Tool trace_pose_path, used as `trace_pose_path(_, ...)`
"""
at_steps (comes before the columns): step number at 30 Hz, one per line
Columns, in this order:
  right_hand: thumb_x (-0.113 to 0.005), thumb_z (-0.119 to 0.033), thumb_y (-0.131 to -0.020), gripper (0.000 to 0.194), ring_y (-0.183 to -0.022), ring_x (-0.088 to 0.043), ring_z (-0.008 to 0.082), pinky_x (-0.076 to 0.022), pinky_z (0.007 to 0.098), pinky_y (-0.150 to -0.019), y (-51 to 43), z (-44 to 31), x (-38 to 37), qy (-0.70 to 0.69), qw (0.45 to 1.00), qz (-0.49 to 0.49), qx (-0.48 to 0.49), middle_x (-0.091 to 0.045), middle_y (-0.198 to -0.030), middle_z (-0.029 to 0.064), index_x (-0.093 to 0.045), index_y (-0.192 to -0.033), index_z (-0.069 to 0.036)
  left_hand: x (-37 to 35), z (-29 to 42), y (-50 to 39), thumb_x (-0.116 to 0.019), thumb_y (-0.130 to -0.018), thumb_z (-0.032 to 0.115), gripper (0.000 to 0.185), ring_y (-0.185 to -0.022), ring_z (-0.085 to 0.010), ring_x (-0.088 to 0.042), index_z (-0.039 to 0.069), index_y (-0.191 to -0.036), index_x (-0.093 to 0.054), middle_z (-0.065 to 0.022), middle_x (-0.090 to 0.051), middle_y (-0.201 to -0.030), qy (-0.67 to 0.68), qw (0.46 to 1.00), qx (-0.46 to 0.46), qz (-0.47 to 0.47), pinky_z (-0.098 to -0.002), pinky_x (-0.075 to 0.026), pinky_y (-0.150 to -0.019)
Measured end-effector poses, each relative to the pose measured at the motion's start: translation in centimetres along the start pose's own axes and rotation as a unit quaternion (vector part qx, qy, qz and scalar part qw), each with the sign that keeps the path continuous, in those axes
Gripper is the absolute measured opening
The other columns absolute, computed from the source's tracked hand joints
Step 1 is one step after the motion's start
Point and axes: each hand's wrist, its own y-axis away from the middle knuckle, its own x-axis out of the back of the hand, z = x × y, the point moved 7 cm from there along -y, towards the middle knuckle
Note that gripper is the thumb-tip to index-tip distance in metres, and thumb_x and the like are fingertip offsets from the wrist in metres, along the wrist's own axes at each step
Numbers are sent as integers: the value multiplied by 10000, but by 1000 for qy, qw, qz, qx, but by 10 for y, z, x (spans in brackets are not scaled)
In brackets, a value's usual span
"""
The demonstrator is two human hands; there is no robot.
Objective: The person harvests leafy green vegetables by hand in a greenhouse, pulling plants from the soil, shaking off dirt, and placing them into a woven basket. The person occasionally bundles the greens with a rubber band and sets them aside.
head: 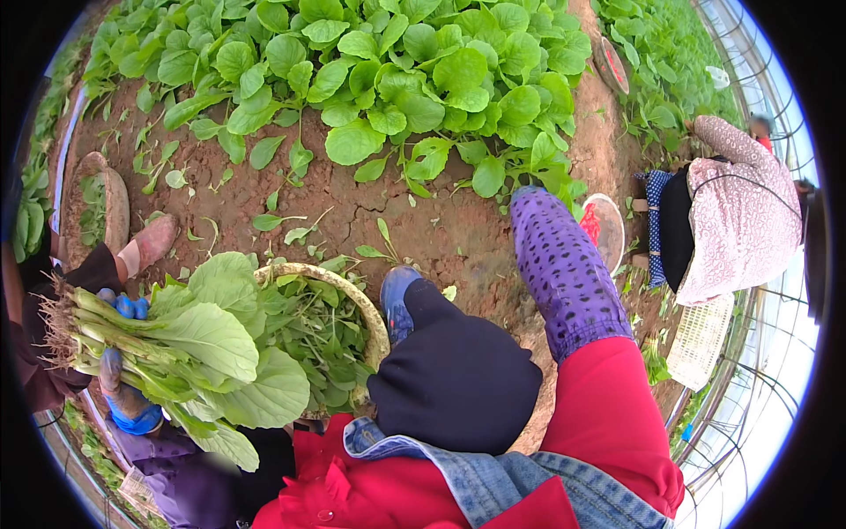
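My left hand [121, 390], in a blue glove, grips a bunch of uprooted leafy greens [192, 344] at the stems. Bare roots stick out on the left, and broad leaves spread to the right. Beneath the leaves stands a round basket [375, 311] holding loose greens. My right arm, in a purple patterned sleeve, reaches forward to the edge of the growing leafy greens [423, 86]. Only a bit of blue glove shows of my right hand [525, 191]; sleeve and leaves hide its fingers and anything in them.
A bowl with red material [591, 225] lies right of my sleeve, another bowl [615, 66] farther off. A co-worker [740, 218] bends over at right, near a pale plastic crate [700, 340]. At left are another person's shoe [152, 244] and a basket [117, 205]. Loose leaves litter the soil.
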Motion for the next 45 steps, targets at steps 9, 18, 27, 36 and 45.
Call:
trace_pose_path(9, -521, -382, -823, 420, -980, -576, 335, -430, 418, -858, 42, -25, -11, -164, 986, -1, 7, -596, -1077, 171, -572, -1091, -62, -25, 9, 5, -706, -655, 312, 829, -1062, -211, -455, 13, -1316, -304, -77, -467, -1126, -14, 1000, 14, 2, -368, -340, -982)
trace_pose_path(18, -705, -183, -732, 486, -781, -551, 128, -444, 269, -722, 158, -185, 168, -641, 689, 86, 328, -593, -860, 66, -492, -1110, 37, -86, 13, 33, -720, -641, 302, 807, -965, -209, -546, 8, -1296, -351, -90, -532, -1082, -38, 988, 73, -129, -340, -438, -875)
trace_pose_path(27, -617, -138, -827, 211, -808, -562, 132, -452, 267, -753, 405, -341, 337, -624, 566, 128, 523, -606, -869, 50, -554, -986, -16, -108, 6, 42, -719, -704, 40, 761, -997, -146, -544, 58, -1343, -306, -47, -547, -1110, 64, 977, 15, -204, -313, -432, -891)
trace_pose_path(36, -620, -197, -824, 313, -979, -513, 144, -389, 288, -892, 468, -403, 319, -648, 474, 71, 592, -560, -1030, 32, -532, -1091, -59, -50, 7, 38, -793, -654, 102, 779, -1048, -174, -535, -21, -1266, -327, -101, -531, -1181, 61, 994, -6, -91, -330, -427, -921)
trace_pose_path(45, -498, -184, -920, 261, -651, -408, 125, -400, 291, -639, 466, -385, 358, -678, 324, 197, 629, -421, -705, 16, -486, -1096, 8, -8, 15, 44, -789, -632, 153, 851, -1025, -221, -559, -26, -1316, -314, -137, -563, -1133, -364, 922, -98, 90, -316, -444, -881)
